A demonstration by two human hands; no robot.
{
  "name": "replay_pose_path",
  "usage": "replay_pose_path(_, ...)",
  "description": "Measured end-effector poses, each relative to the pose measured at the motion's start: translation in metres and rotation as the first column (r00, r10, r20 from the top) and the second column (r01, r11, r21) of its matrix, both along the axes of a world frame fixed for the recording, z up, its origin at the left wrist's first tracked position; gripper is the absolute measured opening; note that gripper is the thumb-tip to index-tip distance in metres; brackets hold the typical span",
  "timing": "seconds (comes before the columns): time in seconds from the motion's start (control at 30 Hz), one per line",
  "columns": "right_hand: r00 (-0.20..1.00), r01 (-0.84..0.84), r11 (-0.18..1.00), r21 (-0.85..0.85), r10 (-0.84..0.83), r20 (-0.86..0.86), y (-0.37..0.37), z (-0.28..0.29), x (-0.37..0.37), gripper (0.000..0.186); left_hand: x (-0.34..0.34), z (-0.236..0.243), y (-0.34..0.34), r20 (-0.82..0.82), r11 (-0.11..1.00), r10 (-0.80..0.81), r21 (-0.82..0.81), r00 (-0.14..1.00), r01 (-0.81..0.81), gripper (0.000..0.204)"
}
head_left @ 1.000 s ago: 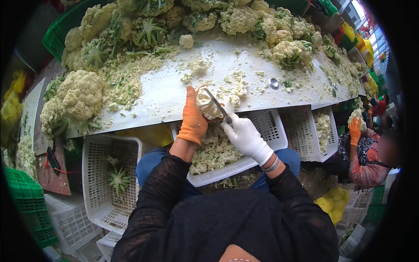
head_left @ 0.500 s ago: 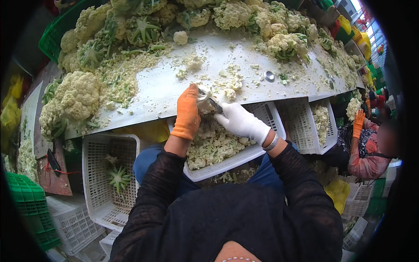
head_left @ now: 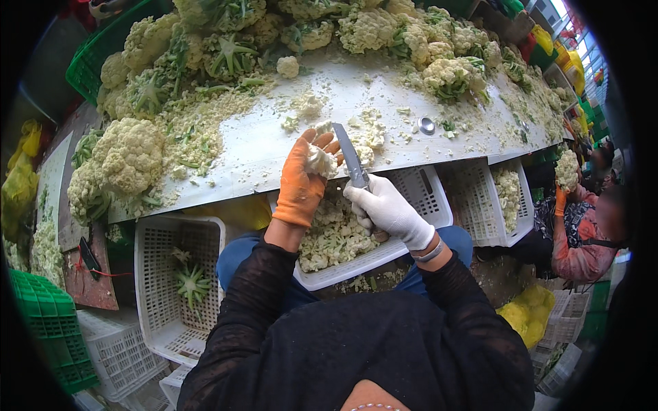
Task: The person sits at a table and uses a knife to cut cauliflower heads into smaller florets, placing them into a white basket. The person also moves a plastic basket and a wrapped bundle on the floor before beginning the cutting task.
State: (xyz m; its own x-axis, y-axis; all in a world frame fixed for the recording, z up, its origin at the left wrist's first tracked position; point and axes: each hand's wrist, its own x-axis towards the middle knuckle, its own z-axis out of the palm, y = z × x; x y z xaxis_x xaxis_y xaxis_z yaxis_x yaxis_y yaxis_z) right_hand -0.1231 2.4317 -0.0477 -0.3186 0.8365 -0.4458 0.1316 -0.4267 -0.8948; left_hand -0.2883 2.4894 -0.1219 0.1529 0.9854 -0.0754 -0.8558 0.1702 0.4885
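Note:
My left hand [head_left: 302,181], in an orange glove with bare-looking, dirt-stained fingers, cradles a cauliflower piece [head_left: 321,162] in its upturned palm. Its fingers point away from me, over the table's near edge. My right hand [head_left: 389,209], in a white glove, grips a knife [head_left: 351,156] by its handle. The blade stands up and away, just right of the piece. Below both hands a white crate [head_left: 329,277] sits between my knees, with many cut florets [head_left: 332,241] in it.
Heaped cauliflower heads [head_left: 370,29] line the far side of the white table [head_left: 253,140], and crumbs litter its top. A round metal lid [head_left: 425,125] lies right of centre. At left, a white crate [head_left: 145,288] holds a trimmed stalk [head_left: 192,282]. Another person [head_left: 582,229] works at right.
The knife has come away from the cauliflower piece and now points upward. My left hand has opened its fingers and turned its palm up under the piece.

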Motion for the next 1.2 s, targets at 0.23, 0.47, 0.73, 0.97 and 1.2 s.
replay_pose_path(0.23, 0.995, 0.102, 0.992, -0.070, -0.103, -0.009, -0.021, -0.010, -0.028, 0.022, 0.012, -0.008, -0.011, -0.397, 0.968, 0.238, 0.174, 0.887, -0.182, 0.063)
replay_pose_path(0.47, 0.996, 0.025, 0.997, -0.078, -0.017, 0.092, -0.017, -0.041, -0.023, 0.025, 0.021, -0.022, -0.018, -0.464, 0.988, 0.155, 0.093, 0.872, -0.126, 0.062)
replay_pose_path(0.73, 0.982, 0.143, 0.985, -0.093, -0.129, 0.138, -0.019, -0.070, 0.006, 0.017, 0.016, -0.025, -0.032, -0.435, 0.969, -0.015, -0.230, 0.900, -0.095, 0.071)
replay_pose_path(0.97, 0.722, -0.057, 0.868, 0.494, -0.306, 0.620, 0.103, -0.104, 0.008, 0.037, 0.021, -0.035, -0.020, -0.825, 0.985, -0.069, -0.145, 0.561, -0.093, 0.067)
replay_pose_path(1.2, 0.582, -0.200, 0.918, 0.341, -0.169, 0.796, 0.177, -0.109, -0.045, 0.042, 0.002, -0.029, 0.006, -0.776, 0.939, 0.088, -0.144, 0.624, -0.311, 0.067)
